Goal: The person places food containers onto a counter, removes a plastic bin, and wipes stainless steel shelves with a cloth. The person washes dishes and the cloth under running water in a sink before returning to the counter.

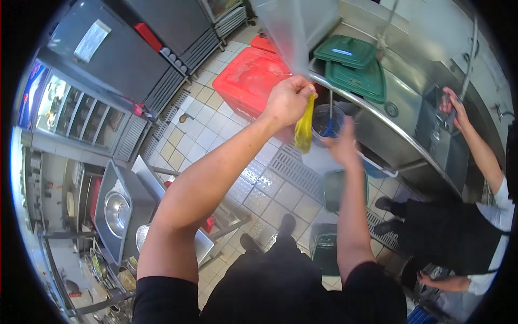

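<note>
The left hand held thumb and fingers pinched on a limp yellow-green strip, which hung beside a clear container. The right hand, blurred, had fingers partly spread beside the container; its grip could not be told. Sound handling called for a firm pinch and a steadied container. Beyond lay a red box.

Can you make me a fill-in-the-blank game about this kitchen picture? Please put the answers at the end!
1. The left hand holds a limp thing coloured ____.
2. Beside the right hand, a clear container holds a tool with a ____ lower end.
3. On the metal counter lie ____ overlapping green lids.
4. The big box near the left hand is ____.

Missing words: yellow; blue; two; red
</note>
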A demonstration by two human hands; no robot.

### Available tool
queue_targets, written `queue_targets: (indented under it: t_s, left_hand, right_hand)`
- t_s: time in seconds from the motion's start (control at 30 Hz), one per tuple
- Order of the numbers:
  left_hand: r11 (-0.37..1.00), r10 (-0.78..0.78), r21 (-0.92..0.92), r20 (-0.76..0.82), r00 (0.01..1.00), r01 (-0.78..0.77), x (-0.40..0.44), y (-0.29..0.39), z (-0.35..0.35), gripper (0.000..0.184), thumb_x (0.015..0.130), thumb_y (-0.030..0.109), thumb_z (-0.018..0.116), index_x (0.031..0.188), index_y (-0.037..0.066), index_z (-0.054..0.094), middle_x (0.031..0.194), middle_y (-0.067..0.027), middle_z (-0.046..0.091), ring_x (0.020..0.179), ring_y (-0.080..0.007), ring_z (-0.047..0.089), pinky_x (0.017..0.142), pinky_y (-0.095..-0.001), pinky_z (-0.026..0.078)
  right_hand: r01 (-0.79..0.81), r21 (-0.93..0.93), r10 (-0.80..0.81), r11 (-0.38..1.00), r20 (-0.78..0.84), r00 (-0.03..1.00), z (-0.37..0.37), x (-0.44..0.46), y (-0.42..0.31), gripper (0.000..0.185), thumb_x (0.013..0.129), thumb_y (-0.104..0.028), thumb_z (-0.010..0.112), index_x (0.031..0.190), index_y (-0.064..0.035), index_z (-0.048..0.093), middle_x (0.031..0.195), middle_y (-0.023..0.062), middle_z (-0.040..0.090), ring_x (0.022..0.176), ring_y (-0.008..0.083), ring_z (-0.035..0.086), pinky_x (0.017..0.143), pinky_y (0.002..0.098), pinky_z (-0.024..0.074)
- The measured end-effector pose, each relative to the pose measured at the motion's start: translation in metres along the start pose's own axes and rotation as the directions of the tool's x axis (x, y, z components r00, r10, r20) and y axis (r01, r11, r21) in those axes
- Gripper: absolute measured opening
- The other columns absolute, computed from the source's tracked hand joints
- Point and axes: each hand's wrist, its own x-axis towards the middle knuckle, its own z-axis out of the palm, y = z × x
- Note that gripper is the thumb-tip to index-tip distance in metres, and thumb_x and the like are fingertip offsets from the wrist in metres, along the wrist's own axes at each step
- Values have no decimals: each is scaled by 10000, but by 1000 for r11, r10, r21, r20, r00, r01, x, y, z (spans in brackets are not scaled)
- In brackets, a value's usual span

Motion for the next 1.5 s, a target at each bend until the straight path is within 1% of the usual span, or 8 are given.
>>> queue_targets:
  t_s: [0.5,0.67,0.77,0.9,1.03,1.37,1.47,1.5]
  left_hand:
    - [985,112,136,-52,992,-104,-21,-156,53,133,795,149,561,794,26,610,758,-134,609,722,-256,590,681,-315,453]
    - [999,-22,-29,-15,1000,22,-44,-163,44,132,848,91,523,844,-26,585,783,-74,610,733,-126,552,685,-255,437]
    - [999,12,-45,46,999,-10,-56,-151,46,136,853,93,518,823,-29,572,734,-49,580,686,-109,513,655,-249,421]
    - [993,112,-28,37,993,-111,-88,-109,40,151,858,100,512,777,-21,549,685,-24,537,652,-89,451,610,-239,390]
    - [929,350,77,149,925,-363,-136,-27,49,142,862,101,504,781,-8,547,706,-38,553,661,-99,468,627,-239,399]
    - [825,559,-305,323,764,-475,-267,108,120,122,878,79,470,830,-4,546,785,-40,591,689,-69,505,622,-199,407]
    - [771,618,-433,336,711,-466,-317,142,161,113,881,74,472,842,-11,536,776,-39,587,679,-62,509,622,-187,406]
    - [777,608,-451,359,708,-439,-332,148,175,113,881,74,473,842,-14,533,774,-39,586,680,-58,509,622,-183,405]
  right_hand:
    - [-132,-531,291,837,228,929,-74,-137,112,176,736,-259,526,760,-113,621,890,148,547,892,334,505,796,482,377]
    - [-742,-595,951,308,182,248,-154,-350,183,566,798,-407,472,1285,-130,390,1317,138,380,1212,298,367,953,498,287]
    - [-452,-862,931,-229,-57,-361,-214,-454,184,469,811,-328,472,1245,-151,450,1338,83,364,1267,263,277,899,554,310]
    - [-697,-672,900,-249,105,-423,-268,-580,172,379,787,-228,498,1119,-50,547,1222,142,482,1138,345,440,843,539,396]
    - [-891,-307,917,-333,-324,-231,-274,-622,93,318,787,-260,494,1003,-61,617,1122,125,560,1089,272,502,882,471,400]
    - [-972,-230,959,47,-261,108,-216,-855,60,484,679,-388,602,1056,-85,597,1040,190,578,993,323,538,861,370,426]
    - [-995,-33,956,-92,-284,-79,-189,-964,103,324,739,-245,544,1000,-67,617,946,138,624,850,260,611,721,353,494]
    - [-737,-660,938,149,-141,316,-175,-1023,130,229,757,-198,509,905,-66,623,876,109,635,777,205,629,648,365,499]
